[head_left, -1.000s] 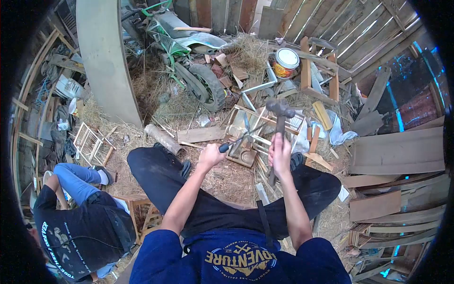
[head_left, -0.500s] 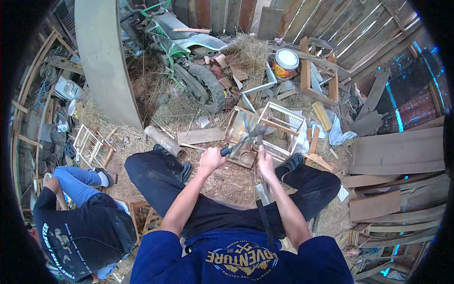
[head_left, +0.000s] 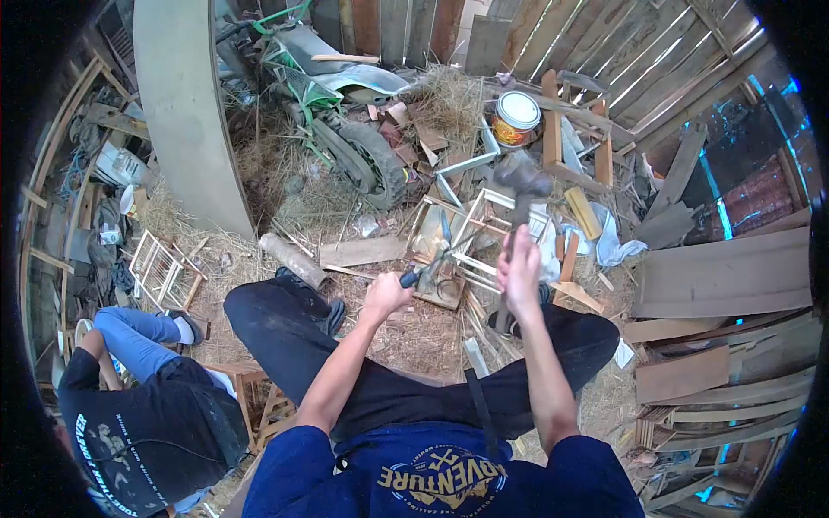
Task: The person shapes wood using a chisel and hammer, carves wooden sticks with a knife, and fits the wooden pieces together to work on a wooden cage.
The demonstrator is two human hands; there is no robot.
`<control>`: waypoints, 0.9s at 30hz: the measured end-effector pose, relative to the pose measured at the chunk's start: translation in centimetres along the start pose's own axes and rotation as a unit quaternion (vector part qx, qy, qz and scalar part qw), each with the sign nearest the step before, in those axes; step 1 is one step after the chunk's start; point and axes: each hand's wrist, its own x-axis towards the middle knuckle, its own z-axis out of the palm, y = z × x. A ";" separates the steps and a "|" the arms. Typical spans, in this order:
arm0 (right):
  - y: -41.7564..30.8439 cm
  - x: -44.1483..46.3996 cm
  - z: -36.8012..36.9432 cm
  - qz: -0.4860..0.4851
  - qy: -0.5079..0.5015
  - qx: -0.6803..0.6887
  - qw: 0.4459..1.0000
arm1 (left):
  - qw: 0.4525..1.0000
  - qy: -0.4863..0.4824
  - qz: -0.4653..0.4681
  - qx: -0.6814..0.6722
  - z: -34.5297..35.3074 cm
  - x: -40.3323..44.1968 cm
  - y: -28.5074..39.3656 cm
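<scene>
Left arm (head_left: 345, 371): bare, bent, reaching forward and inward.
Left wrist (head_left: 374, 316): nearly straight.
Left hand (head_left: 388, 296): fingers curled in a closed grip, back of the hand uppermost.
Right arm (head_left: 550, 371): bare, bent, slanting forward and slightly inward.
Right hand (head_left: 520, 274): a little farther forward than the left, apart from it, gripping with fingers partly extended.

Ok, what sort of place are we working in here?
Probably a rough timber shed used as a workshop: light shows through gaps in the plank wall, straw lies strewn about, and the right hand holds a hammer.
</scene>
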 end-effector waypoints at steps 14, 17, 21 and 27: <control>12.5 0.0 1.9 -0.127 0.032 -0.066 0.989 | 0.999 -0.002 -0.032 -0.016 -2.2 -0.7 -1.8; 18.6 0.6 1.1 -0.076 0.004 -0.209 0.975 | 0.999 0.007 -0.013 0.036 -2.4 -1.1 -0.7; 11.2 -2.2 1.5 0.130 -0.017 -0.129 0.983 | 1.000 0.024 -0.017 0.010 0.3 -1.6 -3.7; 5.0 -0.8 0.7 0.125 -0.042 -0.004 0.991 | 0.999 0.001 -0.025 0.038 0.7 0.6 -2.5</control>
